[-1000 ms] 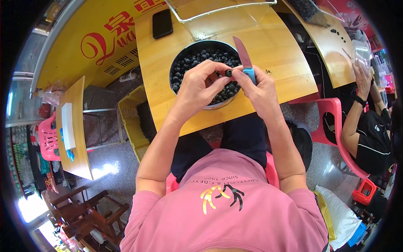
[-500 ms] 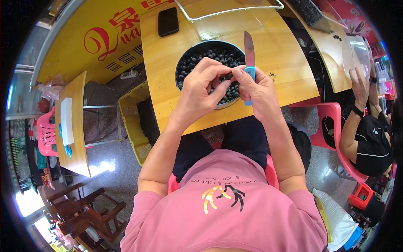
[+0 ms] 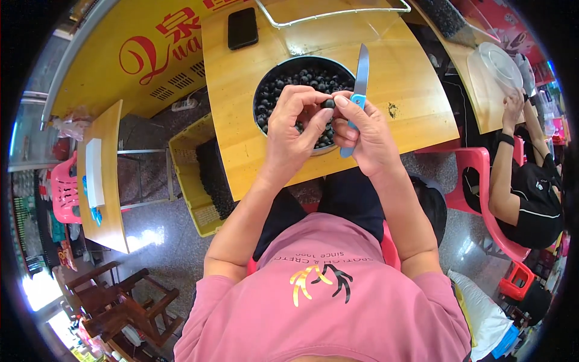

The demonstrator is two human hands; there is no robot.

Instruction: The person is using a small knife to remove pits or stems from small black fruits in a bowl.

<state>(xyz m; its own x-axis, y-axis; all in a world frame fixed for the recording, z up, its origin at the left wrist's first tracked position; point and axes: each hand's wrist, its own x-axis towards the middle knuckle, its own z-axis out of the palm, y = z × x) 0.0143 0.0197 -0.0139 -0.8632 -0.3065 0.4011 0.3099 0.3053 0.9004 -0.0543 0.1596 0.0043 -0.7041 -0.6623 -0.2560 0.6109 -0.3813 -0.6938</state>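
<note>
Between the thumb and fingers of my left hand is a small, round, blackish piece, perhaps a fruit or nut; its kind is not plain. My right hand is closed around the light-blue handle of a knife, blade pointing up and away from me. The right thumb tip is close beside the dark piece. Both hands are over the near part of a round metal bowl on the wooden table. Many similar dark pieces lie in the bowl, partly hidden by my hands.
A black phone and a clear container with a white rim are on the table's far side. Below its left edge stands a yellow crate holding dark pieces. At right, another person handles a clear plastic lid or tub.
The dark piece now shows clearly in my left fingers. My right thumb has drawn slightly back, and the knife has tilted to the right. The other person's hands have shifted.
</note>
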